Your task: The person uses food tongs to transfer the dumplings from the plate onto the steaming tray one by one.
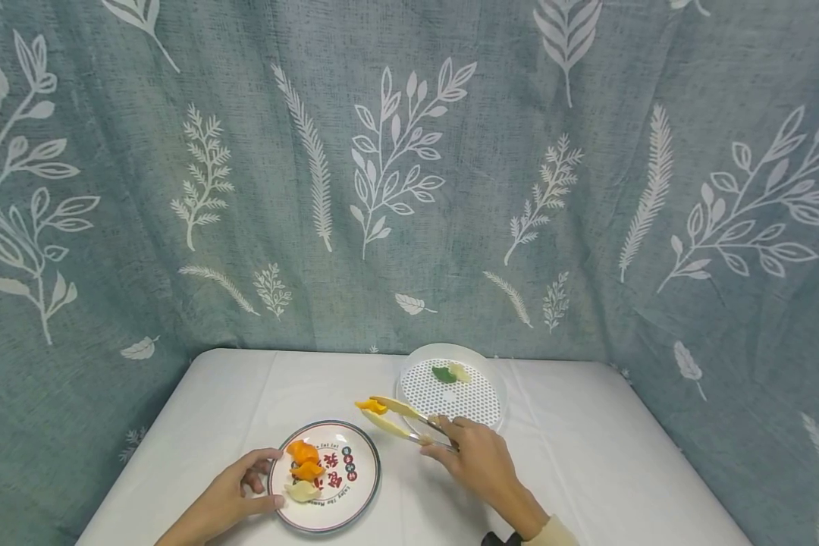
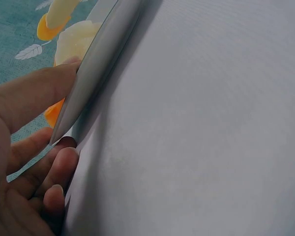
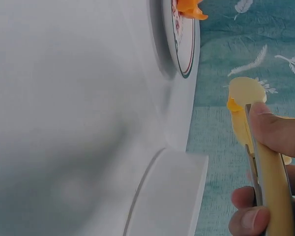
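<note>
In the head view, two dishes are seen on the white worktop point(image 1: 587, 470): one patterned plate point(image 1: 355, 493) near the front and one white perforated tray point(image 1: 478, 402) further back. Three dumplings are counted on the plate, two orange point(image 1: 303, 453) and one pale point(image 1: 303, 491). Two more are counted in the tray, one green point(image 1: 444, 373) and one pale point(image 1: 460, 371), touching each other. The plate's left rim is held by the left hand point(image 1: 235, 493), thumb on top and fingers curled beside it. One pair of yellow tongs point(image 1: 396, 418) is gripped by the right hand point(image 1: 474, 459), and one orange dumpling point(image 1: 371, 406) is pinched between the tips, above the worktop between plate and tray; the grip is nearly closed on it.

In the left wrist view, the plate's rim point(image 2: 96, 64) is seen edge-on, with the thumb point(image 2: 34, 93) pressed on top and the fingers point(image 2: 59, 167) curled beneath. One pale dumpling point(image 2: 73, 42) and part of an orange one point(image 2: 51, 114) are visible beyond the rim.

In the right wrist view, the tongs point(image 3: 270, 172) are squeezed between thumb point(image 3: 278, 130) and fingers point(image 3: 248, 216), with a sliver of orange dumpling point(image 3: 232, 104) showing at the rounded tip. The plate point(image 3: 184, 44) and the tray's edge point(image 3: 172, 196) are also seen
</note>
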A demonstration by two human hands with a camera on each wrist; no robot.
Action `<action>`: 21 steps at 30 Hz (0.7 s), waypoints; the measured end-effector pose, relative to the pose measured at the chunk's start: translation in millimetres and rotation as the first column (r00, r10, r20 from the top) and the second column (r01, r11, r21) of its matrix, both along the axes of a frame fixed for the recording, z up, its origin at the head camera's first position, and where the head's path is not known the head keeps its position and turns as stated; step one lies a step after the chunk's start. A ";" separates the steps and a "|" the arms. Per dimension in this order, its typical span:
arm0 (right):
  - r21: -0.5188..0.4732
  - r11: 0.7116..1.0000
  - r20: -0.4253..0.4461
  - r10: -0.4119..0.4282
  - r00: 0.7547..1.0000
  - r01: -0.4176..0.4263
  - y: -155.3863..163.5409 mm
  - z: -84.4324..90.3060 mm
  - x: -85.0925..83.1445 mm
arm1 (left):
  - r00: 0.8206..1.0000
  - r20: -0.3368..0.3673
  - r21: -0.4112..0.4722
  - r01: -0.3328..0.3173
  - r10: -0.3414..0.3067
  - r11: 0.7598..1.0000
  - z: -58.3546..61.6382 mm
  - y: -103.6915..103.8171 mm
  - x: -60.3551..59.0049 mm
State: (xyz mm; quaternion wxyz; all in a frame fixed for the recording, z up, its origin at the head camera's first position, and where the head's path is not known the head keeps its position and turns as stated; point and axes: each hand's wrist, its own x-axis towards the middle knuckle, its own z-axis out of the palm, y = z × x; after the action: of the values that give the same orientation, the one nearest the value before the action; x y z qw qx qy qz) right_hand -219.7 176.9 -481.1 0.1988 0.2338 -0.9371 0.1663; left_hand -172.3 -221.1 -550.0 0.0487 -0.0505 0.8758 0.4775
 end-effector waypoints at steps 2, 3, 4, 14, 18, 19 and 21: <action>0.000 1.000 0.006 -0.015 1.000 0.015 2.7 1.5 -1.1 | 1.000 0.004 -0.002 -0.003 0.003 1.000 0.4 0.5 -0.8; -0.003 1.000 0.011 -0.021 1.000 0.021 4.1 2.1 -1.4 | 1.000 0.004 -0.005 -0.002 0.002 1.000 0.7 0.6 -1.3; -0.003 1.000 0.016 -0.028 0.999 0.028 5.4 2.4 -1.7 | 1.000 0.006 -0.009 -0.004 0.004 1.000 0.7 0.7 -1.8; -0.029 0.998 0.002 -0.061 0.998 0.061 18.9 6.6 -8.3 | 1.000 0.012 -0.037 -0.005 0.006 0.999 0.2 1.4 -4.2; -0.027 0.996 0.018 -0.080 0.997 0.080 25.6 7.5 -13.2 | 1.000 0.010 -0.039 0.002 -0.002 0.999 0.6 1.2 -2.0; -0.030 0.996 0.026 -0.086 0.996 0.087 27.3 7.8 -14.4 | 1.000 0.008 -0.038 0.006 -0.006 0.999 0.9 1.0 -1.5; -0.027 0.995 0.035 -0.100 0.994 0.101 30.9 8.4 -17.1 | 1.000 0.008 -0.034 0.008 -0.007 0.999 1.4 0.8 -1.2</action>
State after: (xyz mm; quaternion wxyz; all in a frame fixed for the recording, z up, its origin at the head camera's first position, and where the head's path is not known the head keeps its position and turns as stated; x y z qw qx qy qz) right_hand -236.7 207.8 -472.7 0.1943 0.1807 -0.9484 0.1733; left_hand -173.4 -220.3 -548.6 0.0531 -0.0500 0.8838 0.4621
